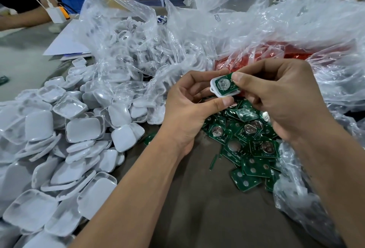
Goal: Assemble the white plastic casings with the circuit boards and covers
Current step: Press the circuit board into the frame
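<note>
My left hand [189, 101] pinches a white plastic casing [215, 91] from below and from the left. A green circuit board [224, 85] with a round coin-cell holder lies in that casing. My right hand [276, 97] grips the board's right end, thumb on top. Under both hands a heap of loose green circuit boards [250, 145] lies on the brown table [197, 198]. A large heap of white covers [65, 149] fills the left side.
A clear plastic bag of white casings [134, 50] stands behind the covers. More crumpled clear plastic [296, 36] over something red lies at the back right. Another person's arm [23, 20], a white charger, a bottle and a cup are at the far left.
</note>
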Available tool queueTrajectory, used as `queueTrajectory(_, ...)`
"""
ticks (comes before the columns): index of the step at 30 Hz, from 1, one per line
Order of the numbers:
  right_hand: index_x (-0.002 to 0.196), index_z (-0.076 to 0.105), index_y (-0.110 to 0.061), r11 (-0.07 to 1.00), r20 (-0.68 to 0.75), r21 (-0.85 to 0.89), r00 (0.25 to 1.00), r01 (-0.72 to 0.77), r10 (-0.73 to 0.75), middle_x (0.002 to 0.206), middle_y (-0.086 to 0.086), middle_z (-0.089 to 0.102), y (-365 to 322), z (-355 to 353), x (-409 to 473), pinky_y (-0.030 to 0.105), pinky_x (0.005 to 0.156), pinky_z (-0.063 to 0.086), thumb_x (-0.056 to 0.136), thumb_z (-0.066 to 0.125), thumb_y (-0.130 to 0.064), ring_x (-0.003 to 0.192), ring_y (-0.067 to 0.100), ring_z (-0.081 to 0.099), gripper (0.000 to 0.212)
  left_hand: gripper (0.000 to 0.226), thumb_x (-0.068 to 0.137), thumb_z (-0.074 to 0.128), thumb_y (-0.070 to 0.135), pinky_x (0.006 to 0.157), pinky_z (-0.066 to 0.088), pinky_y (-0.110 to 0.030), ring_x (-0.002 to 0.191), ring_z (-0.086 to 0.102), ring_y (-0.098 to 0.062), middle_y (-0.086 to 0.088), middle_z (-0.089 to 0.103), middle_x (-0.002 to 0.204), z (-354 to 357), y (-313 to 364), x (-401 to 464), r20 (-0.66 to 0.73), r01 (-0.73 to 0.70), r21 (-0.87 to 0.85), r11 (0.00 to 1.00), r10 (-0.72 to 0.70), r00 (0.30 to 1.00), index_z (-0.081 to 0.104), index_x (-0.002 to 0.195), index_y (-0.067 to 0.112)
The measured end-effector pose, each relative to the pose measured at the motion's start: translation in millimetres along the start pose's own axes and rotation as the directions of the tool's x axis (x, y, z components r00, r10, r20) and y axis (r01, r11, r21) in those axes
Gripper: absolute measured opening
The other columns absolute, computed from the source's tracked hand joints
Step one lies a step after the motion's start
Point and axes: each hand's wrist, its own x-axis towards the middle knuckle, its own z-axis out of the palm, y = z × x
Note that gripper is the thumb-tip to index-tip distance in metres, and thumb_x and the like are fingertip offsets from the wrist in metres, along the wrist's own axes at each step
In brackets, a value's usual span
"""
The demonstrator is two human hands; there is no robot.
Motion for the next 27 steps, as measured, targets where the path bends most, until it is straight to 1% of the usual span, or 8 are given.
queueTrajectory(5, 0.077, 0.076, -0.009, 0.999, 0.007, 0.01, 0.999, -0.033, 0.033, 0.054, 0.003, 0.061, 0.8, -1.5, 0.5, 0.019, 0.042, 0.036, 0.086, 0.082, -0.008, 0.045, 0.011, 0.048, 0.011, 0.045, 0.072, 0.078, -0.016, 0.088, 0.058, -0.036, 0.102, 0.072, -0.026, -0.021, 0.073, 0.118, -1.0, 0.7, -0.3, 0.024, 0.005, -0.017, 1.0, -0.005, 1.0, 0.063, 0.113, -0.004)
queueTrajectory(10, 0.078, 0.076, -0.008, 0.998, -0.004, -0.054, 1.0, 0.014, -0.015, 0.056, 0.009, 0.063, 2.7, -0.6, 0.9, 0.019, 0.043, 0.038, 0.086, 0.083, -0.01, 0.044, 0.014, 0.049, 0.01, 0.045, 0.069, 0.08, -0.01, 0.087, 0.058, -0.033, 0.101, 0.071, -0.025, -0.02, 0.073, 0.118, -0.1, 2.0, -1.1, 0.02, 0.001, -0.03, 1.0, -0.001, 1.0, 0.064, 0.11, -0.001)
queueTrajectory(15, 0.08, 0.076, -0.011, 0.984, 0.011, -0.153, 0.996, 0.087, -0.086, 0.055, -0.002, 0.064, 3.7, 0.7, 0.2, 0.017, 0.043, 0.04, 0.086, 0.084, -0.017, 0.043, 0.011, 0.051, 0.012, 0.046, 0.067, 0.08, -0.006, 0.086, 0.058, -0.032, 0.099, 0.072, -0.024, -0.02, 0.073, 0.117, 0.6, 2.6, -1.1, 0.017, -0.002, -0.034, 0.999, 0.002, 1.0, 0.064, 0.11, -0.001)
queueTrajectory(20, 0.079, 0.075, -0.016, 0.968, 0.018, -0.216, 0.991, 0.131, -0.13, 0.057, -0.006, 0.066, 2.9, 1.7, -0.9, 0.018, 0.047, 0.042, 0.083, 0.088, -0.024, 0.046, 0.005, 0.054, 0.015, 0.045, 0.071, 0.08, -0.01, 0.087, 0.058, -0.034, 0.101, 0.072, -0.026, -0.02, 0.073, 0.118, -1.2, 1.3, -1.2, 0.025, 0.001, -0.024, 1.0, -0.001, 1.0, 0.064, 0.112, -0.002)
queueTrajectory(23, 0.079, 0.075, -0.018, 0.963, 0.02, -0.235, 0.991, 0.132, -0.13, 0.057, -0.007, 0.066, 3.3, 1.3, -0.7, 0.019, 0.047, 0.043, 0.082, 0.088, -0.026, 0.046, 0.005, 0.054, 0.015, 0.043, 0.073, 0.079, -0.013, 0.088, 0.057, -0.035, 0.102, 0.071, -0.027, -0.019, 0.073, 0.118, -2.9, 0.3, -0.9, 0.034, -0.002, -0.005, 1.0, 0.002, 0.999, 0.065, 0.112, 0.0)
queueTrajectory(27, 0.079, 0.076, -0.019, 0.959, 0.018, -0.25, 0.991, 0.131, -0.131, 0.061, -0.004, 0.069, 4.3, 0.8, 0.4, 0.02, 0.047, 0.043, 0.081, 0.089, -0.027, 0.046, 0.005, 0.055, 0.016, 0.044, 0.071, 0.08, -0.008, 0.088, 0.057, -0.035, 0.104, 0.071, -0.028, -0.019, 0.073, 0.118, -2.8, 1.3, -0.9, 0.038, -0.002, -0.014, 1.0, 0.003, 0.999, 0.065, 0.111, 0.001)
